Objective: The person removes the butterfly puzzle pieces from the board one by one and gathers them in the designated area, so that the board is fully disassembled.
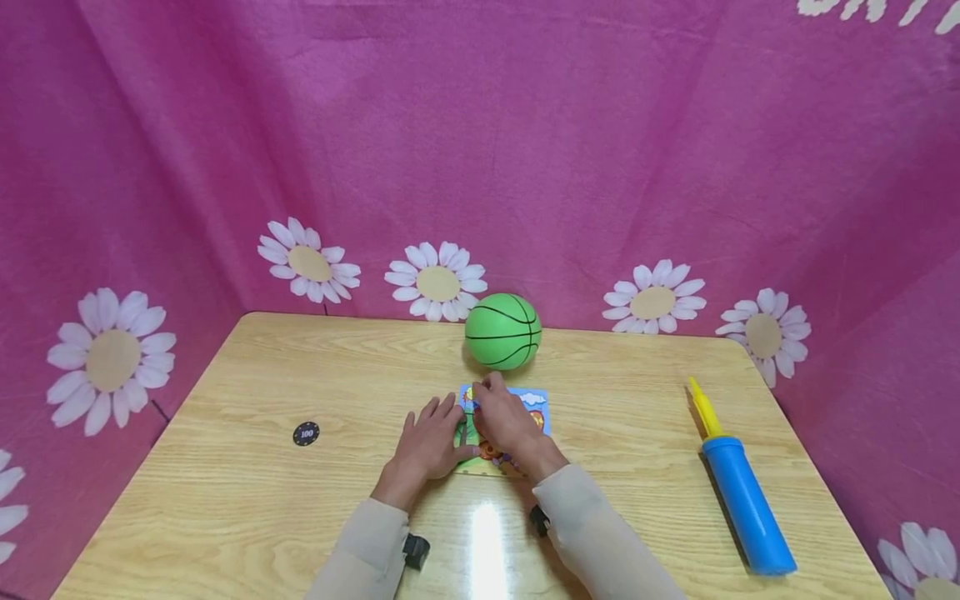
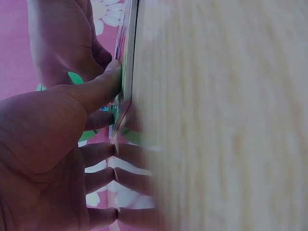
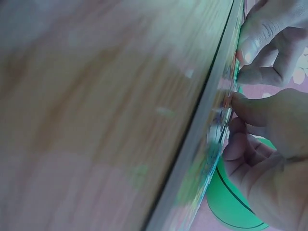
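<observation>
Table (image 1: 300, 517): only head view shows pump (image 1: 742, 492).

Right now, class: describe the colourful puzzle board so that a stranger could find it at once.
On the wooden table, in front of the green ball, lies the puzzle board. The left hand and right hand rest on it. It alone is flat, rectangular and cartoon-printed.

The table (image 1: 300, 500) is pale wood with a grain, smooth and shiny, with a bright glare spot at the near edge. The picture puzzle board (image 1: 534, 402) looks like flat printed card, a bit glossy. The green ball (image 1: 502, 331) behind it looks like smooth, soft-shine rubber. On the right, the blue and yellow pump (image 1: 742, 492) is smooth plastic. The pink daisy curtain (image 1: 480, 150) is matt cloth with creases
</observation>
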The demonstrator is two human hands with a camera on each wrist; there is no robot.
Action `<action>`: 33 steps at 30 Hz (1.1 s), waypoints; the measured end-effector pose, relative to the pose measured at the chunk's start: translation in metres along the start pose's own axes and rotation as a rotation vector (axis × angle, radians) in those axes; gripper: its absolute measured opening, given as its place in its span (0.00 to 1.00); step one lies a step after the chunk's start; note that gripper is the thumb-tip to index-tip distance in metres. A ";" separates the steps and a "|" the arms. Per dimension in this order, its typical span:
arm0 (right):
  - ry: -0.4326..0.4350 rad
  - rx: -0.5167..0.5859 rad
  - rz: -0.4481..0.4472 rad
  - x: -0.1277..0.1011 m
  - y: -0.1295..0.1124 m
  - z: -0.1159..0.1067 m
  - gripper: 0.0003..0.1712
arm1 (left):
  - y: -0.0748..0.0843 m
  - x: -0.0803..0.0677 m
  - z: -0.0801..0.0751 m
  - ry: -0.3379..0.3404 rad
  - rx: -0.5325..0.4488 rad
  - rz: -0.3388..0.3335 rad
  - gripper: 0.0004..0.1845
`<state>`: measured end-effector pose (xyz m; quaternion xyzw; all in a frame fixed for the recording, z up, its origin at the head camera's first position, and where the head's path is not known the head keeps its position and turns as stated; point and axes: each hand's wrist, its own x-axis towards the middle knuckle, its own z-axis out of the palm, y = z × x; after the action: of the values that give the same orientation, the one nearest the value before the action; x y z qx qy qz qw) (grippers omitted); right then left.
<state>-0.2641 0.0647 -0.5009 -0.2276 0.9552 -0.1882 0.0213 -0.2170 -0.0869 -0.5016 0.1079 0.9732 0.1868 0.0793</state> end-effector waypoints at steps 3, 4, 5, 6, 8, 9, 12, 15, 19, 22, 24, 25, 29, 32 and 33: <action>0.012 0.015 0.008 -0.001 -0.001 -0.001 0.26 | 0.000 0.000 0.000 -0.002 0.001 0.001 0.30; 0.018 0.025 0.011 -0.002 -0.001 -0.002 0.26 | 0.000 0.000 0.000 -0.002 0.001 0.002 0.30; 0.020 0.038 0.017 -0.002 -0.001 -0.003 0.25 | 0.000 0.000 0.000 -0.002 0.001 0.001 0.30; 0.027 0.046 0.021 -0.003 -0.001 -0.004 0.25 | 0.001 0.000 -0.001 -0.002 0.003 0.002 0.30; 0.042 0.054 0.023 -0.005 -0.002 -0.006 0.25 | 0.001 0.000 -0.001 -0.001 0.003 0.004 0.29; 0.050 0.061 0.023 -0.006 -0.002 -0.007 0.25 | 0.001 0.000 -0.001 0.000 0.003 0.005 0.29; 0.068 0.052 0.022 -0.008 -0.002 -0.009 0.23 | 0.001 0.000 -0.002 0.003 0.004 0.007 0.29; 0.091 0.048 0.013 -0.009 -0.001 -0.010 0.22 | 0.001 0.000 -0.003 0.007 0.003 0.010 0.29; 0.124 0.072 0.001 -0.010 0.002 -0.011 0.19 | 0.002 0.000 -0.002 0.010 0.001 0.013 0.29; 0.147 0.128 0.010 -0.011 0.005 -0.012 0.16 | 0.002 -0.001 -0.001 0.007 0.005 0.011 0.29; 0.172 0.169 0.017 -0.013 0.007 -0.013 0.14 | 0.002 -0.001 -0.001 0.006 0.009 0.009 0.29; 0.184 0.186 0.022 -0.014 0.007 -0.014 0.14 | 0.002 -0.001 0.000 0.006 0.011 0.009 0.29; 0.223 0.253 0.052 -0.024 0.010 -0.017 0.12 | 0.001 -0.001 0.001 0.010 0.005 0.006 0.29; 0.226 0.304 0.090 -0.032 0.010 -0.021 0.11 | 0.000 -0.001 0.002 0.009 -0.013 -0.003 0.30; 0.223 0.316 0.103 -0.036 0.011 -0.022 0.11 | 0.000 -0.001 0.002 0.009 -0.017 -0.009 0.31</action>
<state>-0.2393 0.0969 -0.4862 -0.1501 0.9206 -0.3584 -0.0395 -0.2159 -0.0864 -0.5034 0.1022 0.9724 0.1953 0.0768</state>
